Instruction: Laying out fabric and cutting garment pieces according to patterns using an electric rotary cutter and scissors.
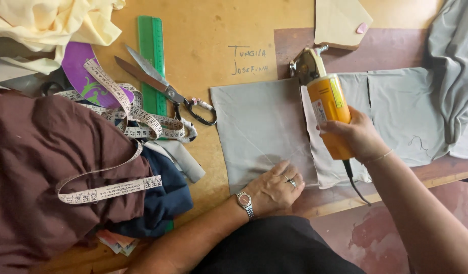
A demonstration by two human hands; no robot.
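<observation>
Two hands cutting: left hand (274, 190) pressing flat grey cloth panel (259, 129), right hand (358, 137) gripping yellow electric rotary cutter (327, 104); next likely needing steady straight feed

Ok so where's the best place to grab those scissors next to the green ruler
Take the scissors by the black handle loops, coming from the person's side. The loops lie at the end nearer the body, clear of the measuring tape; the open blades point away up-left, partly over the green ruler.
</observation>
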